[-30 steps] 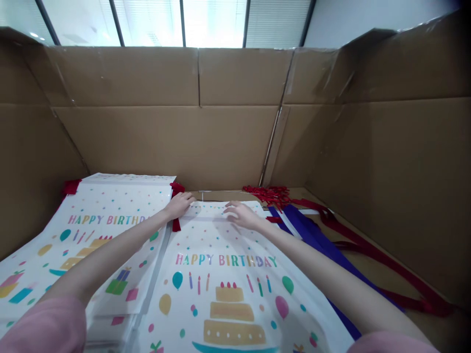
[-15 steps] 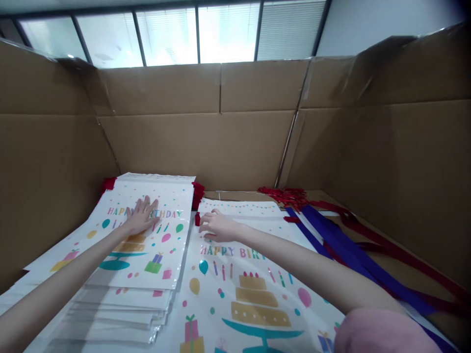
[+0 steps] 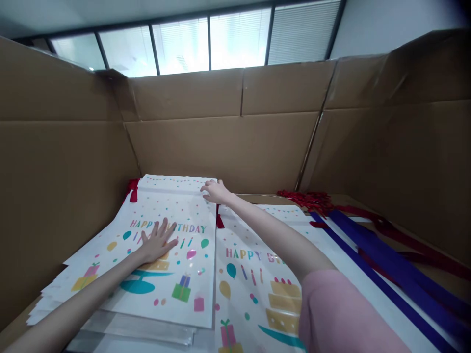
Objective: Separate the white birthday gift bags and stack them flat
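My left hand lies flat with fingers spread on the top sheet of a stack of white "HAPPY BIRTHDAY" bags at the left. My right hand reaches across to the far right corner of that same top bag, fingers on its edge; whether it pinches the edge is unclear. A second stack of the same birthday bags lies to the right, partly under my right arm. Red ribbon ends stick out at the far left corner of the left stack, and another red ribbon end shows between the stacks.
Tall cardboard walls enclose the work surface on three sides. Blue ribbons and red ribbons lie at the right, with a pile of small red ties at the far right corner. Windows with blinds are above.
My right hand moved from the right stack up to the far right corner of the left stack. My left hand stayed flat on the left stack. The view shifted left.
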The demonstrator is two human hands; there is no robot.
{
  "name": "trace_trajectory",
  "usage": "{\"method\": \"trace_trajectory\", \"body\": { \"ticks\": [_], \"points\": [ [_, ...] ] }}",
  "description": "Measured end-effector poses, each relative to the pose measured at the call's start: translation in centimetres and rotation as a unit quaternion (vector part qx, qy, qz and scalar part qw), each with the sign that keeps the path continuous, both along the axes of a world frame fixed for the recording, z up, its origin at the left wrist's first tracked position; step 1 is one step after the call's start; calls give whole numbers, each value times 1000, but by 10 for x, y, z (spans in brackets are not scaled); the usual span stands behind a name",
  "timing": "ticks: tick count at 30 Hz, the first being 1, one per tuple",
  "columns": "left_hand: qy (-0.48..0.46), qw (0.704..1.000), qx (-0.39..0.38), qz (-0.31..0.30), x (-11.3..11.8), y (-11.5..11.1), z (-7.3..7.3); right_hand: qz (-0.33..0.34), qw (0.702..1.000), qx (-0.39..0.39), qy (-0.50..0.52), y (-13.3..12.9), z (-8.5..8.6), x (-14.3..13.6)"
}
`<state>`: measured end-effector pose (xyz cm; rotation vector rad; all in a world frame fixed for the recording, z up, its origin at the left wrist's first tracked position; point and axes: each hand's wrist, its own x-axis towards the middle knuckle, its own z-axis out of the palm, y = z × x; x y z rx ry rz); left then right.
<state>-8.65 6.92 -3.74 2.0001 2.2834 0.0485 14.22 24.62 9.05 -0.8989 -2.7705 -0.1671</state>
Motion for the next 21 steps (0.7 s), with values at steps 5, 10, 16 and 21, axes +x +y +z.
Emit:
{"method": "trace_trajectory", "body": {
  "ticks": [5, 10, 16, 21],
  "points": [
    [-12, 999, -34, -9, 11, -25, 4, -106, 994, -27, 30, 27, -4, -32],
    [-17, 998, -59, -2, 21, -36, 14, -168, 983, -48, 48, 45, -17, -45],
    [-16, 998, -64, 6, 22, -34, 14, -158, 983, -4, 95, 54, -25, -46],
    [-7, 998, -66, 3, 21, -33, 14, -116, 979, 38, 165, 59, -22, -54]
  ]
}}
